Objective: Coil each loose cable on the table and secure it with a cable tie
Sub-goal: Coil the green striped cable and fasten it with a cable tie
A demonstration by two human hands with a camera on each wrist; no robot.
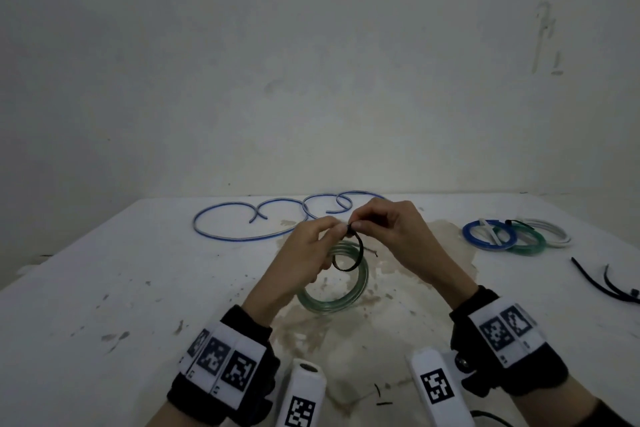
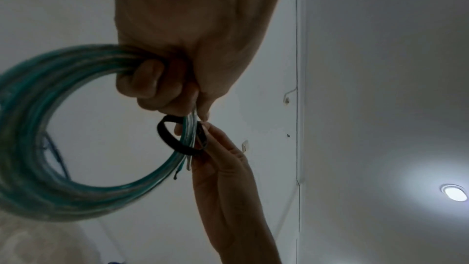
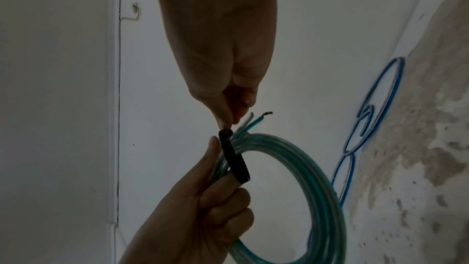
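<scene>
A coiled green cable (image 1: 341, 291) (image 2: 40, 148) (image 3: 304, 184) hangs above the table, gripped in my left hand (image 1: 311, 246) (image 2: 162, 79) (image 3: 213, 198). A black cable tie (image 1: 349, 258) (image 2: 175, 144) (image 3: 234, 160) loops loosely around the coil near the cable's two bare ends. My right hand (image 1: 377, 225) (image 3: 228, 107) (image 2: 215, 148) pinches the tie at its top between thumb and fingertip, right beside the left hand's fingertips. A long blue cable (image 1: 242, 222) (image 3: 380, 107) lies loose in several curves at the table's far side.
Three tied coils, blue (image 1: 488, 234), green (image 1: 526, 241) and white (image 1: 550, 230), lie at the far right of the white table (image 1: 104, 288). Spare black cable ties (image 1: 609, 284) lie near the right edge. Small black offcuts (image 1: 381, 397) sit near the front. A wall stands behind.
</scene>
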